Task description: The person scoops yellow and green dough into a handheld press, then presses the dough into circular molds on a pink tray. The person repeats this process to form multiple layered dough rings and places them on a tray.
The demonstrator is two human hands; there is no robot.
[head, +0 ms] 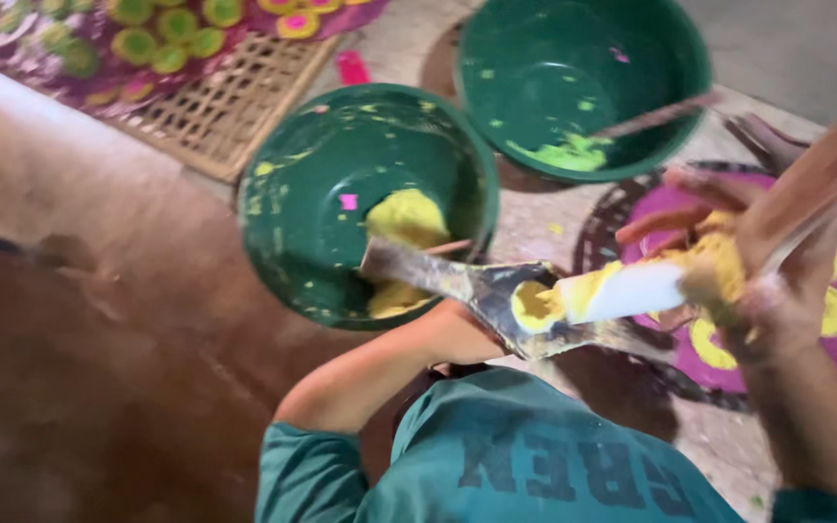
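Left hand: our left hand (457, 334), forearm bent across our body, grips the handle end of a flat paste-smeared metal blade (496, 295), mostly hidden beneath it.
Right hand: our right hand (762, 276), blurred, closes on a white paste-coated stick (622, 291), its tip touching the blade.
Yellow paste: a lump (407, 218) lies in the near round green bowl (283, 194).

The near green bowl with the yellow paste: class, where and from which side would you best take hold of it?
Grip the near green bowl by its bare rim on the left, from above. That edge is free, while the yellow paste and a flat metal scraper crowd the right.
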